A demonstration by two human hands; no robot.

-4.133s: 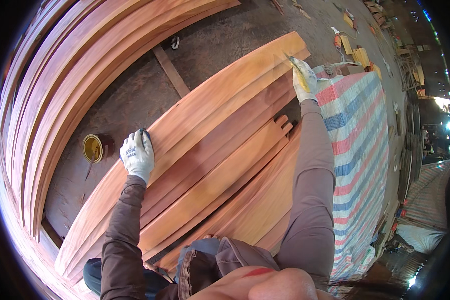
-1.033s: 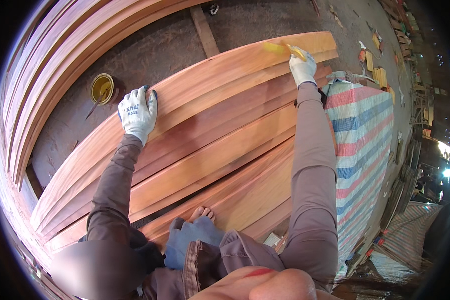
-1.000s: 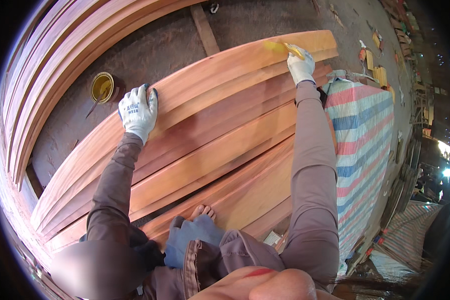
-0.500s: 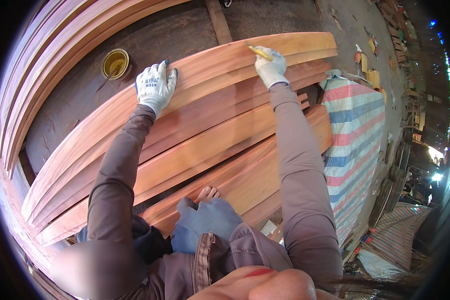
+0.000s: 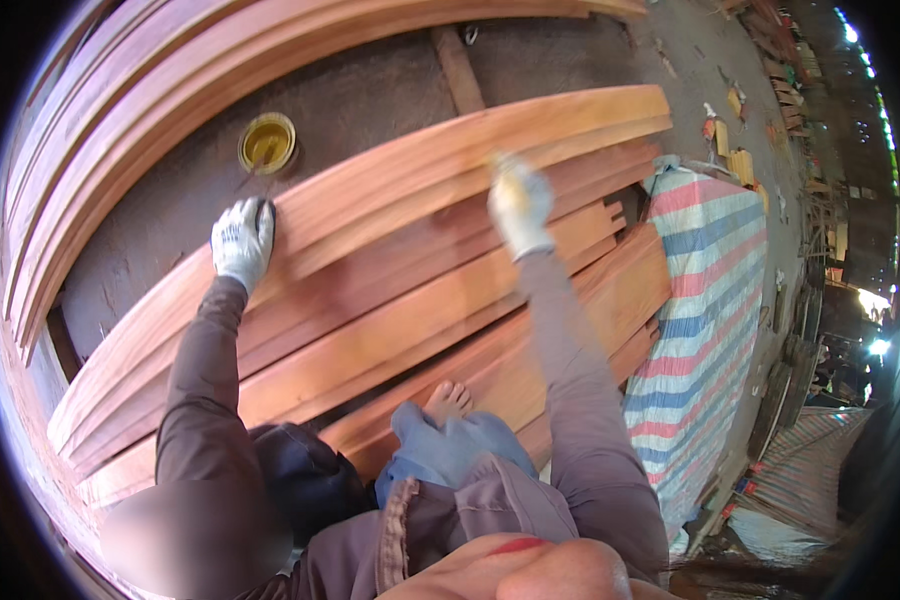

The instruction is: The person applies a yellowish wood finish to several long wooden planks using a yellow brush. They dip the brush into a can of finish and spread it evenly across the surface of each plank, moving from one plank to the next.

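Note:
My left hand (image 5: 242, 240), in a white glove with dark fingertips, is closed over the far edge of a long curved wooden board (image 5: 400, 185). My right hand (image 5: 522, 208), also gloved in white, is pressed against the same board's face toward its right end. It is closed around a thin yellow piece (image 5: 511, 186), smeared by motion, whose kind I cannot make out. More reddish curved boards (image 5: 390, 345) lie side by side between that board and my body. My bare foot (image 5: 450, 400) rests by the nearest ones.
A round tin (image 5: 267, 143) with yellowish contents and a stick stands beyond the board. Another stack of curved wood (image 5: 120, 130) arcs along the far left. A red, white and blue striped sheet (image 5: 705, 290) covers something at the right. Wood scraps (image 5: 740, 165) lie farther right.
My left hand has slid left along the board's edge, its fingers now curled over it. My right hand has moved nearer and slightly left with the yellow piece. The view has shifted a little.

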